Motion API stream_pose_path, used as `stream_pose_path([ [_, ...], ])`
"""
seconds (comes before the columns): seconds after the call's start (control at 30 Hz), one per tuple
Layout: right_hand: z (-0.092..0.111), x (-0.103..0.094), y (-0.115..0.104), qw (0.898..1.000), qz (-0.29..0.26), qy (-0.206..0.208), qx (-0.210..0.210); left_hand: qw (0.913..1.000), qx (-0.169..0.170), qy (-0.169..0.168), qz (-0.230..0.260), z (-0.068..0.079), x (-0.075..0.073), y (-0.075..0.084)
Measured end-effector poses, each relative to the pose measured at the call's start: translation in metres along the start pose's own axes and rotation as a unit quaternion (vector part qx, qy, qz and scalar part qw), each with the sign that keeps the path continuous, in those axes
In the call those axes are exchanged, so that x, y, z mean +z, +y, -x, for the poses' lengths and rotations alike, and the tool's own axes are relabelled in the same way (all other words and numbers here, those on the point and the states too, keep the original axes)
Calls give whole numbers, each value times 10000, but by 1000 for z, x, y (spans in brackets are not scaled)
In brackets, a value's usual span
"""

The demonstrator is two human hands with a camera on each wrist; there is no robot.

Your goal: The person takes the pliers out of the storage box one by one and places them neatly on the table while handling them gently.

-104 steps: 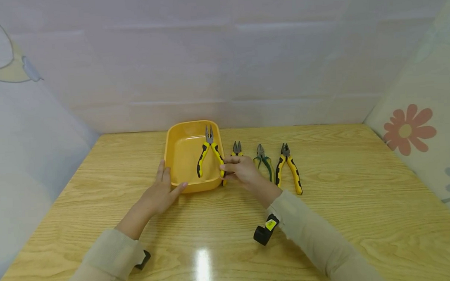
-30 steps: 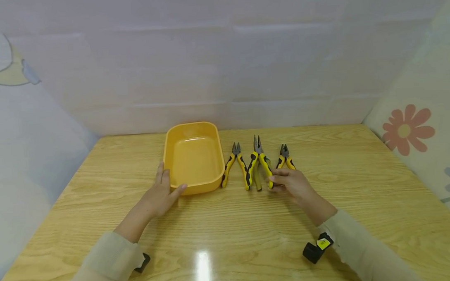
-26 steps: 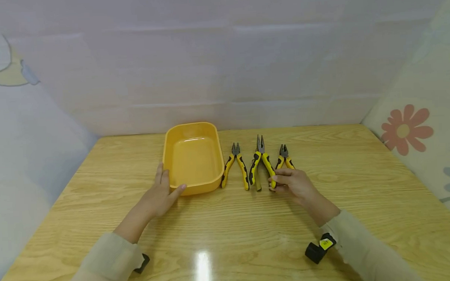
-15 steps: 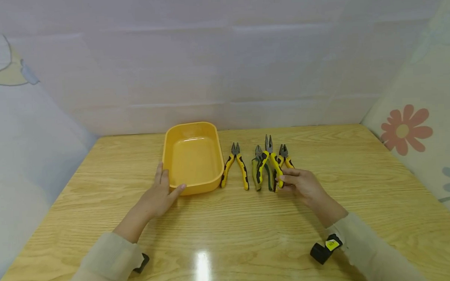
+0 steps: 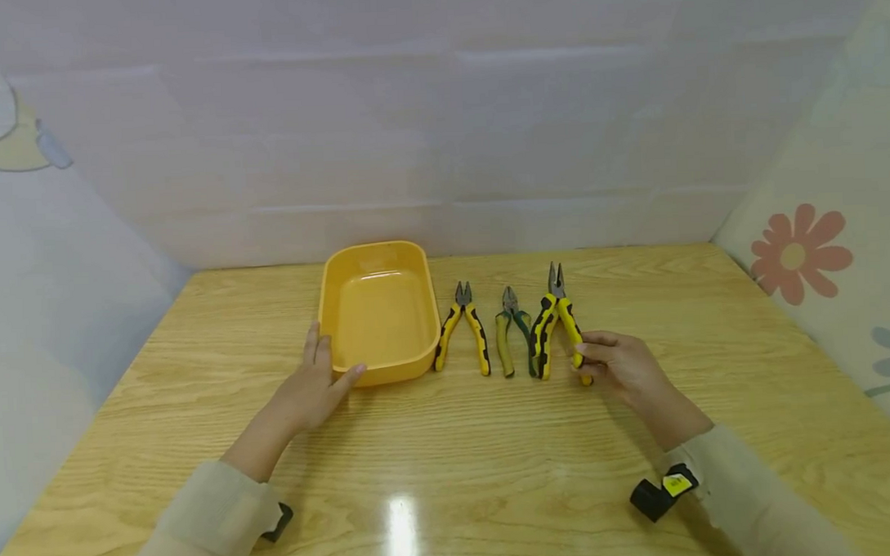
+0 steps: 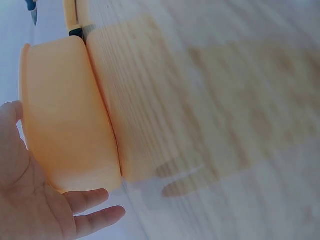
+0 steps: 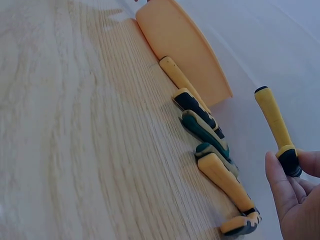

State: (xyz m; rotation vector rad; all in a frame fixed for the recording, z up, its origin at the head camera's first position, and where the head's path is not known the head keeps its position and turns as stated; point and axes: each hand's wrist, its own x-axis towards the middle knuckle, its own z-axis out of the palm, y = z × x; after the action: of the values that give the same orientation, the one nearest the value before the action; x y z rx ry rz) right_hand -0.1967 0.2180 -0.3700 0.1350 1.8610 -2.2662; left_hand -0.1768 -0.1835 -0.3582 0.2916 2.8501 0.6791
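Note:
My left hand rests with extended fingers against the near-left corner of a yellow plastic basin; in the left wrist view its thumb touches the rim. My right hand pinches one handle of yellow-and-black long-nose pliers, jaws pointing away and handles spread. In the right wrist view, the raised handle sits between thumb and fingers, clear of the table. Beneath these pliers lies another yellow-and-black pair, mostly hidden in the head view.
Between basin and right hand, yellow-and-black pliers and green-handled pliers lie in a row on the wooden table. A pale wall covering stands behind the table.
My right hand has carried the long-nose pliers rightward, from over the basin, past the green-handled pair, to above the rightmost pliers. My left hand has stayed at the basin.

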Motion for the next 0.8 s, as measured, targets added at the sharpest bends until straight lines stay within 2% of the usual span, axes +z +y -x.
stream_pose_path([
  [0.2, 9, -1, -13, 9997, -163, 124, 117, 10000, -11, 1, -14, 0, 0, 0],
  [0.43, 10, -15, -13, 9986, -489, 135, 170, 10000, 15, 46, -21, 1, 1, -1],
  [0.8, 10, -32, -14, 9984, -511, 219, 122, 10000, 0, -5, -21, 1, 0, 0],
])
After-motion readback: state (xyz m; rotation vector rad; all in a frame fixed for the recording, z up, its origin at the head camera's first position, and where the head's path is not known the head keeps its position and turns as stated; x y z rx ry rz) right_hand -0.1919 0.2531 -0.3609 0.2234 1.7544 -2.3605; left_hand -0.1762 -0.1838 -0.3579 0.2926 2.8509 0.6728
